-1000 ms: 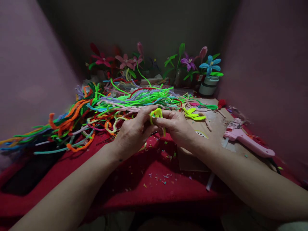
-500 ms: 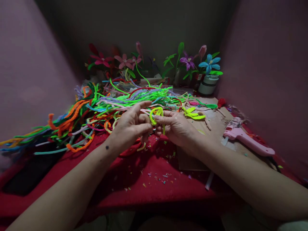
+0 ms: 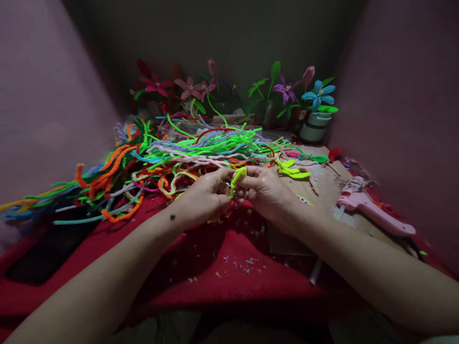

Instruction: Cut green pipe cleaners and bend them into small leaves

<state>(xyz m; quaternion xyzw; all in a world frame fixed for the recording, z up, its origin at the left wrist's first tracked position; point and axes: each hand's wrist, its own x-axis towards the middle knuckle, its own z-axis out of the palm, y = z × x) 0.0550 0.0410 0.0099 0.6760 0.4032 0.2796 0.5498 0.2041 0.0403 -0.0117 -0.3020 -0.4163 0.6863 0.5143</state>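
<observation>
Near the middle of the view, a bent yellow-green fuzzy stem (image 3: 235, 181) forms a small loop between my two hands. My right hand (image 3: 267, 193) pinches the stem between thumb and fingers. Close against its left side, my left hand (image 3: 206, 193) has its fingers curled at the loop, their tips partly hidden. Just beyond my right hand, a yellow-green piece with several petal shapes (image 3: 292, 169) lies on a brown board (image 3: 324, 191). A large heap of coloured fuzzy stems (image 3: 208, 148) spreads behind my hands.
A pink glue gun (image 3: 376, 212) rests on the right. Fuzzy flowers (image 3: 318, 95) stand along the back, one in a pale jar (image 3: 315, 126). A dark flat object (image 3: 46, 253) lies at the left. Small scraps dot the red cloth (image 3: 229, 279).
My left hand has lowered its raised fingers and closed in on the yellow-green stem. The loop looks narrower and more upright. The whole view has shifted slightly.
</observation>
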